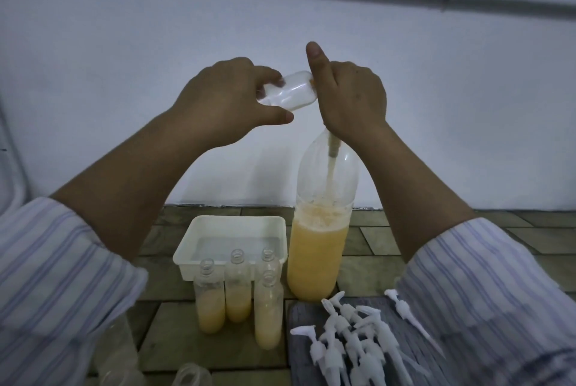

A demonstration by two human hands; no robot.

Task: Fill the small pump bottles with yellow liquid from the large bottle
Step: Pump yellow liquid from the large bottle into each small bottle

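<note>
My left hand (227, 102) grips a small clear bottle (290, 91) held on its side, its mouth against my right hand. My right hand (349, 95) is wrapped round the top of the large bottle (321, 229), thumb pointing up; the pump head under it is hidden. A tube (332, 158) runs down inside the large bottle into the yellow liquid, which fills about its lower half. Several small open bottles (237, 289) partly filled with yellow liquid stand on the floor in front of a white tray.
A white plastic tray (199, 248) sits left of the large bottle. A pile of white pump heads (352, 342) lies on a grey board (299, 364) at the lower right. Empty clear bottles (118, 351) stand at the lower left. A pale wall rises close behind.
</note>
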